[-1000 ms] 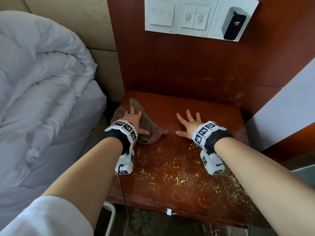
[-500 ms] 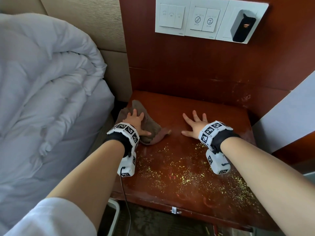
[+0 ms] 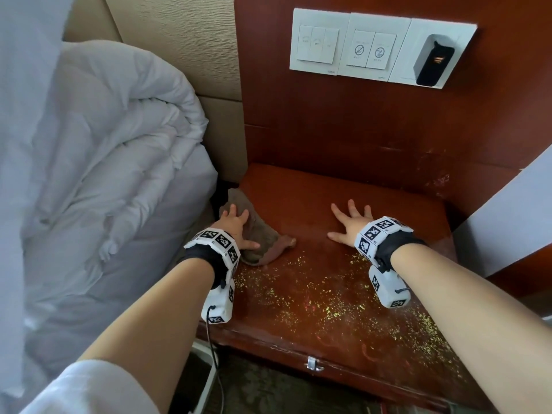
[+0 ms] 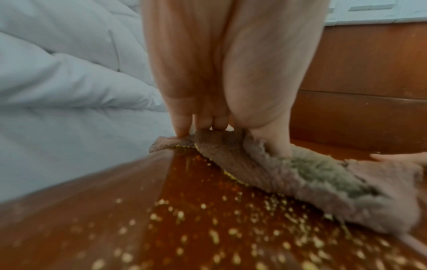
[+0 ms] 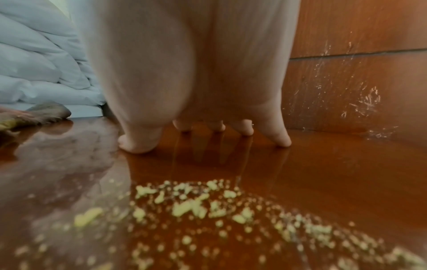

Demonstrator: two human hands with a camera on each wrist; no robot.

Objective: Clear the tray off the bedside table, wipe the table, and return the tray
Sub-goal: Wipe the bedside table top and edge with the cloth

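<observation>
Your bedside table (image 3: pixel 343 279), centre frame, lies under both your hands.
Your left hand (image 3: pixel 236 227) presses flat, fingers straight, on the brown cloth (image 3: pixel 263 237) at centre left; your right hand (image 3: pixel 351 224) rests splayed on bare wood, yellow crumbs (image 3: pixel 328 306) scattered below.

Head view overhead; wrist views tabletop-level.
</observation>
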